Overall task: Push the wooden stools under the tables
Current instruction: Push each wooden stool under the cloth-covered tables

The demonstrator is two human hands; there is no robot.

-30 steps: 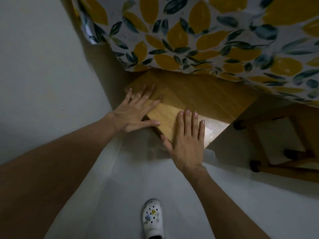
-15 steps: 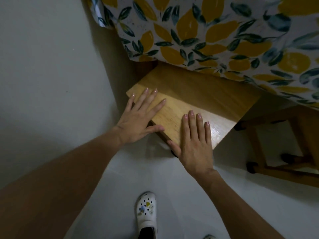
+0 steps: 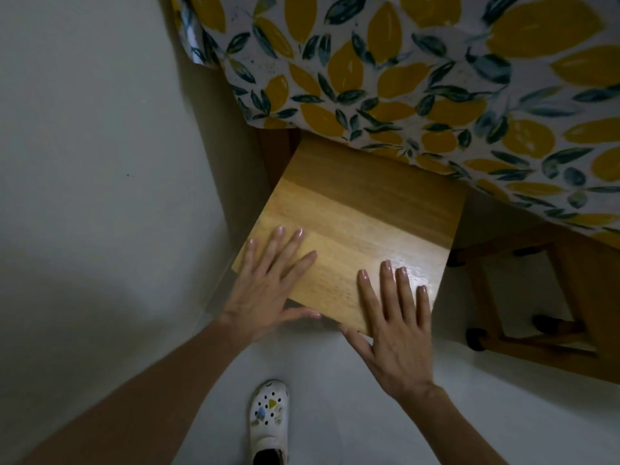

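Stool: a square-topped stool of light varnished wood [image 3: 362,223] is seen on the pale floor [image 3: 335,380], its far edge tucked beneath the hanging cloth, its near half out in the open and catching a shine of light.
Left hand: the left hand [image 3: 265,290] is laid flat on the near left corner of the seat, fingers [image 3: 295,250] spread and pointing inward, thumb lying along the near edge. Nothing is clasped; the grip is released, palm down on the wood.
Right hand: the right hand [image 3: 396,330] is pressed flat on the near right part of the seat, fingers stretched forward together, thumb hooked just off the near edge. The grip is likewise released, nothing grasped.
Counter: the counter is covered by a white cloth printed with yellow lemons and dark green leaves [image 3: 419,68], which drapes over its edge and hides the far strip of the seat.
Counter leg: a dark wooden leg [image 3: 273,152] is glimpsed in shadow just left of the seat's far corner.
Second stool: wooden legs and rails with dark feet [image 3: 536,333] are made out to the right under the cloth; the seat cannot be seen.
Wall: a plain pale wall [image 3: 100,129] is met on the left, close beside the seat.
Shoe: a white perforated clog with small coloured charms [image 3: 268,417] is planted on the floor between the forearms.
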